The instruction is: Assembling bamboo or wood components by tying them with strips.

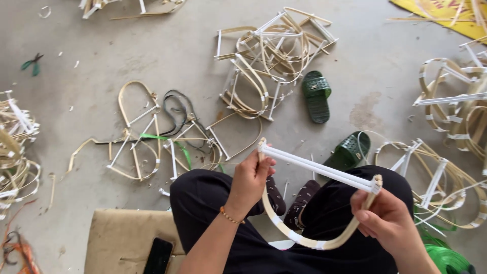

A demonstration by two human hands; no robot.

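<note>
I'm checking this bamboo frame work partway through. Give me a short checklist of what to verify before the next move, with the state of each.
1. Left hand grips one end of the frame: ok.
2. Right hand grips the other end: ok.
3. White rods span from end to end: ok.
4. White binding at both corners tight: cannot tell.
5. Phone on the cardboard, away from the hands: ok.
6. Pliers within reach: not ok, far off on the floor.

left hand (251, 180): raised, fingers curled, gripping | right hand (388, 220): lower, fingers curled, gripping
</note>
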